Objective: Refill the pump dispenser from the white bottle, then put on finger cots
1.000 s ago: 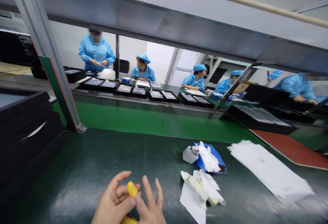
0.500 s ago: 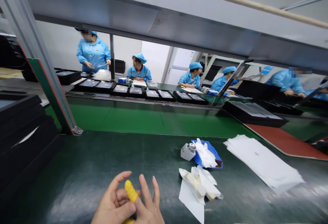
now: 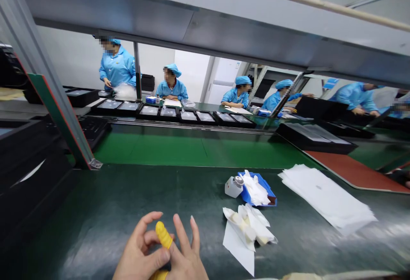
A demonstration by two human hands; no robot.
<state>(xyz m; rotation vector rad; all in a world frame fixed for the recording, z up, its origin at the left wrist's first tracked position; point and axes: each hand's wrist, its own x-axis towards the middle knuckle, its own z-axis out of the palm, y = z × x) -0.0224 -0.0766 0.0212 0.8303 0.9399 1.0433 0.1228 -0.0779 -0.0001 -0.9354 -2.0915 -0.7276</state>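
Both hands are close together low in the view, above the dark green bench top. My right hand (image 3: 188,256) has its fingers spread, and a yellow finger cot (image 3: 164,234) covers its index finger. A second yellow patch shows at its thumb, partly hidden. Around the cotted finger, my left hand (image 3: 137,248) is curled, its thumb against the cot's lower end and its other fingers behind. To the right of the hands lie crumpled white wipes (image 3: 246,231) on a flat white sheet.
A blue tray of wipes (image 3: 259,190) stands beside a white dispenser bottle (image 3: 233,187). White sheets (image 3: 326,198) lie at right. Black trays (image 3: 28,173) are stacked at left, near a metal post (image 3: 57,75). A green conveyor (image 3: 179,145) runs behind the bench; co-workers in blue sit and stand beyond.
A black tray has come into view on the conveyor at left, behind the post. My hands have barely moved. The standing co-worker at far left has lowered a hand.
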